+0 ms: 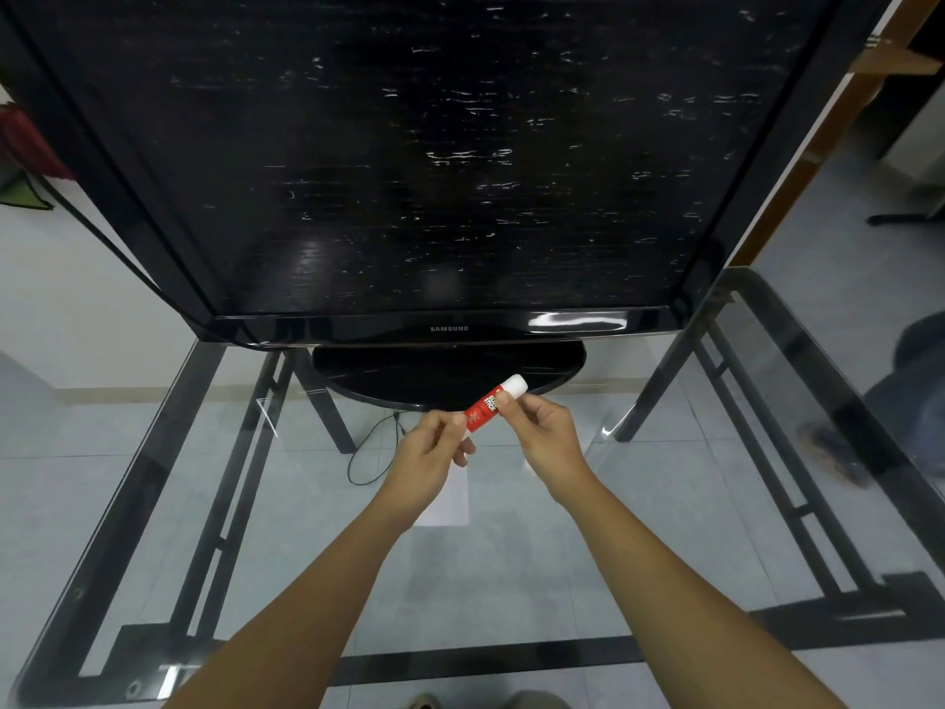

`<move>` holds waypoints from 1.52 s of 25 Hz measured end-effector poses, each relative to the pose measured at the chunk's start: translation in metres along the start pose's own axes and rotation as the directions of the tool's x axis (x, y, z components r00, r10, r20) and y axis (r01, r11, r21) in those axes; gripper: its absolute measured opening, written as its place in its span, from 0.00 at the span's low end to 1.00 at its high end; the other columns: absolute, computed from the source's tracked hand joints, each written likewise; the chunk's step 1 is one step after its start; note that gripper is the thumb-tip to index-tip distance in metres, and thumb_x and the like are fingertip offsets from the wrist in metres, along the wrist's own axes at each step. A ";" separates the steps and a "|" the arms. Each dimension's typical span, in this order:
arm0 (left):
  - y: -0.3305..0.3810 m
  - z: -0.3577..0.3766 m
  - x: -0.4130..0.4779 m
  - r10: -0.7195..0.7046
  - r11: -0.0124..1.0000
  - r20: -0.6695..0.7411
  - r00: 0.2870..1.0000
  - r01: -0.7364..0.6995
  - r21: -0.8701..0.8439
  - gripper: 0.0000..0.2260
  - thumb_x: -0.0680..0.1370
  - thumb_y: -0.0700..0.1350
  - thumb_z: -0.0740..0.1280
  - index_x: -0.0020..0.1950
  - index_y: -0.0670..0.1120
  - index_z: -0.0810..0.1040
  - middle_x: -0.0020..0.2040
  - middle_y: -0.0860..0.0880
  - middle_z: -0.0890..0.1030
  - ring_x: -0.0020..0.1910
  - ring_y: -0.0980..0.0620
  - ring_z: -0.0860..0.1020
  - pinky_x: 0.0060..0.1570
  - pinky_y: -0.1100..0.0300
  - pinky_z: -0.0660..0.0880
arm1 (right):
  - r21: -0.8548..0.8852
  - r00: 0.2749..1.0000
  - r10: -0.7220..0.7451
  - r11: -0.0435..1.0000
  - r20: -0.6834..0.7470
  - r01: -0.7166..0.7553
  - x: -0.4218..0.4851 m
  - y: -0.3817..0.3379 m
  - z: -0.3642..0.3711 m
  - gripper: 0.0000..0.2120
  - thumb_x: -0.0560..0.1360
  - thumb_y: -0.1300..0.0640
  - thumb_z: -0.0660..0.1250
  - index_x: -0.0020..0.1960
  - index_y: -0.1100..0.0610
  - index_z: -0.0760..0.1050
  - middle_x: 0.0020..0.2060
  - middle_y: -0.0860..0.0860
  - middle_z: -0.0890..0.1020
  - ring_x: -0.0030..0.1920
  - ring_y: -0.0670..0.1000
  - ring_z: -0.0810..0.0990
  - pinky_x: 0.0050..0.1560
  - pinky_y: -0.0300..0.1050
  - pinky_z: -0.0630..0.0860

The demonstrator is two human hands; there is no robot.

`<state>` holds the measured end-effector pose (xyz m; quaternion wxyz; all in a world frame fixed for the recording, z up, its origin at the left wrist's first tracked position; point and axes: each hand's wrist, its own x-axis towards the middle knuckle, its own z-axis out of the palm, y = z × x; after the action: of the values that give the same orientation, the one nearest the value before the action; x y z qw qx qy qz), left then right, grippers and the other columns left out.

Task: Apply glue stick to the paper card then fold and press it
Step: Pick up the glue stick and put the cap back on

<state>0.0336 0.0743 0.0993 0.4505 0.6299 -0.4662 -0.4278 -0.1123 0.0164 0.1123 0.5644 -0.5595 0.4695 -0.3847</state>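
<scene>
A red glue stick point(485, 410) with a white cap at its upper right end is held above the glass table, tilted. My left hand point(430, 447) grips its lower red end. My right hand point(543, 433) pinches it near the cap, thumb on the label. A white paper card point(450, 501) lies flat on the glass just below my left wrist, partly hidden by my forearm.
A large black television point(409, 171) on an oval stand point(445, 373) fills the far half of the glass table point(716, 504). A black cable point(373, 447) loops on the floor underneath. Dark metal frame bars run along both sides. A person's shoe point(833, 452) is at the right.
</scene>
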 end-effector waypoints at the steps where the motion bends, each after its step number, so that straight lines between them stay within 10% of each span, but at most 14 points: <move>1: 0.000 0.000 0.001 -0.009 1.000 -0.013 1.000 0.010 0.028 0.16 0.77 0.60 0.55 0.45 0.51 0.75 0.35 0.53 0.80 0.35 0.57 0.77 0.42 0.61 0.73 | 0.007 1.000 -0.001 1.000 0.006 0.001 0.000 0.000 0.000 0.09 0.74 0.46 0.65 0.41 0.50 0.79 0.34 0.47 0.80 0.39 0.42 0.77 0.39 0.26 0.73; 7: 0.011 0.002 0.006 -0.350 0.932 0.069 0.934 0.355 -0.077 0.24 0.78 0.63 0.50 0.38 0.47 0.75 0.26 0.50 0.75 0.27 0.54 0.72 0.33 0.61 0.71 | -0.019 1.000 -0.012 1.000 0.025 0.013 -0.001 0.005 0.002 0.07 0.74 0.46 0.65 0.44 0.47 0.79 0.35 0.42 0.81 0.39 0.37 0.79 0.39 0.26 0.73; 13: 0.003 -0.002 -0.002 -0.059 0.992 0.047 0.997 0.064 -0.104 0.10 0.77 0.57 0.60 0.50 0.53 0.75 0.43 0.52 0.82 0.35 0.61 0.77 0.40 0.62 0.71 | -0.018 1.000 -0.028 0.999 0.001 0.028 0.001 0.003 0.000 0.09 0.75 0.46 0.65 0.41 0.49 0.79 0.34 0.46 0.80 0.37 0.38 0.78 0.40 0.26 0.73; 21: 0.007 -0.003 0.005 -0.311 0.949 0.065 0.948 0.314 -0.033 0.25 0.77 0.64 0.49 0.36 0.48 0.74 0.24 0.52 0.74 0.27 0.55 0.73 0.37 0.59 0.72 | -0.018 0.999 -0.028 0.999 0.020 0.028 -0.001 0.003 0.007 0.05 0.74 0.46 0.65 0.42 0.45 0.79 0.34 0.40 0.81 0.42 0.35 0.79 0.39 0.25 0.72; 28: 0.002 -0.003 -0.005 -0.038 0.999 0.028 0.999 0.038 -0.004 0.11 0.76 0.59 0.58 0.49 0.54 0.74 0.39 0.56 0.82 0.34 0.61 0.77 0.41 0.63 0.70 | -0.005 1.000 -0.016 1.000 0.005 0.016 -0.003 0.001 0.001 0.08 0.75 0.47 0.65 0.42 0.48 0.79 0.30 0.39 0.80 0.37 0.36 0.78 0.40 0.25 0.72; 38: 0.008 0.004 -0.008 -0.097 0.993 0.055 0.994 0.100 -0.067 0.14 0.76 0.61 0.55 0.48 0.54 0.75 0.36 0.54 0.82 0.37 0.59 0.81 0.39 0.66 0.73 | 0.008 1.000 -0.016 1.000 0.018 0.016 -0.007 0.004 -0.001 0.09 0.75 0.48 0.65 0.48 0.52 0.80 0.40 0.46 0.82 0.45 0.39 0.80 0.43 0.24 0.72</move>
<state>0.0262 0.0804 0.1075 0.4386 0.6247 -0.4307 -0.4815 -0.1157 0.0235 0.1093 0.5677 -0.5645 0.4584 -0.3859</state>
